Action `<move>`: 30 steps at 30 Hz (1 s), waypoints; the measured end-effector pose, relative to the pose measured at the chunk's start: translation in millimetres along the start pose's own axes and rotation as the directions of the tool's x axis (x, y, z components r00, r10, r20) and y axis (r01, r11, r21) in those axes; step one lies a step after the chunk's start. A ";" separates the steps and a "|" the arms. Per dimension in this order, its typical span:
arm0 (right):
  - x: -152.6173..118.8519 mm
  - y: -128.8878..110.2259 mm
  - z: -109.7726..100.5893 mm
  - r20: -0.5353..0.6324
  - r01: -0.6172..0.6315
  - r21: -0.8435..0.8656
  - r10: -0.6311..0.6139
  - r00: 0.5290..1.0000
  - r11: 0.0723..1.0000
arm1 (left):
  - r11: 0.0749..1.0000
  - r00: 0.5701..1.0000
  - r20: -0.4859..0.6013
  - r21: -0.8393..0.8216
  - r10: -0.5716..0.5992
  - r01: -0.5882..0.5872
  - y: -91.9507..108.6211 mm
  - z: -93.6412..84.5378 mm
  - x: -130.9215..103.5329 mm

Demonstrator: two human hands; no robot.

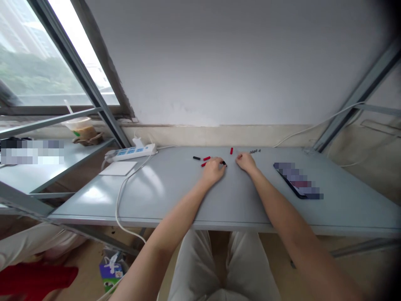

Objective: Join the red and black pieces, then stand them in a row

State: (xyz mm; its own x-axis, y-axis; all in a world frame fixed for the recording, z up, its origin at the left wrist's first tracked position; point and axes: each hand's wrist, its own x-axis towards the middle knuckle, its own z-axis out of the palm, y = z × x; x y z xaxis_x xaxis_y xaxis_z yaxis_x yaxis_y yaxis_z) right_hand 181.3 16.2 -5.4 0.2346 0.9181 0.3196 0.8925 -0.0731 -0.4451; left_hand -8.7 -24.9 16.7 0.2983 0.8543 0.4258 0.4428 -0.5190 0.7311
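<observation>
My left hand (213,170) rests on the grey table with thumb and fingers closed around a small black cylinder (224,163). Beside its fingers lie two small red cylinders, one farther back (206,158) and one partly covered by the hand (203,164). Another black cylinder (196,158) is just to their left. My right hand (247,162) has its fingers pinched together; what they hold, if anything, is too small to make out. Behind it is a row of several tiny dark pieces (255,151). A red cylinder (232,151) stands or lies between the hands, toward the wall.
A phone (294,180) lies to the right on the table (175,200). At the left are a white power strip (133,152), a flat white box or card (118,168) and a cable (120,188) hanging over the front edge. A drink cup (83,128) stands on the neighbouring table.
</observation>
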 end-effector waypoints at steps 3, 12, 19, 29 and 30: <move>-3.9 2.6 4.3 -0.017 -0.006 0.022 0.006 1.000 1.000 | 0.993 0.998 -0.007 0.097 0.064 -0.063 -3.7 1.3 1.5; -7.2 3.1 5.8 -0.007 -0.029 -0.002 0.029 1.000 1.000 | 0.987 0.999 0.028 0.156 0.025 -0.029 -0.9 9.3 15.5; -5.9 4.5 6.4 -0.002 -0.078 0.011 0.078 0.997 0.997 | 0.949 0.993 0.050 0.301 -0.111 0.091 2.7 20.7 41.7; 1.6 6.4 10.2 0.001 -0.150 0.024 0.150 0.989 0.988 | 0.857 0.975 0.110 0.504 -0.191 0.110 1.5 39.7 69.9; 2.0 6.0 10.6 -0.002 -0.157 0.029 0.158 0.988 0.987 | 0.852 0.974 0.109 0.511 -0.199 0.117 0.5 42.0 72.4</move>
State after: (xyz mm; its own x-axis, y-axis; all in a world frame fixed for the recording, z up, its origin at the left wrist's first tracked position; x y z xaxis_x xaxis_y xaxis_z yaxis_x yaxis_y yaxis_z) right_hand 183.1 21.7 -16.3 0.3729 0.8944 0.2470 0.8329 -0.2054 -0.5138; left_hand 48.6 35.5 25.6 0.2944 0.9320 0.2115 0.8439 -0.3574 0.4002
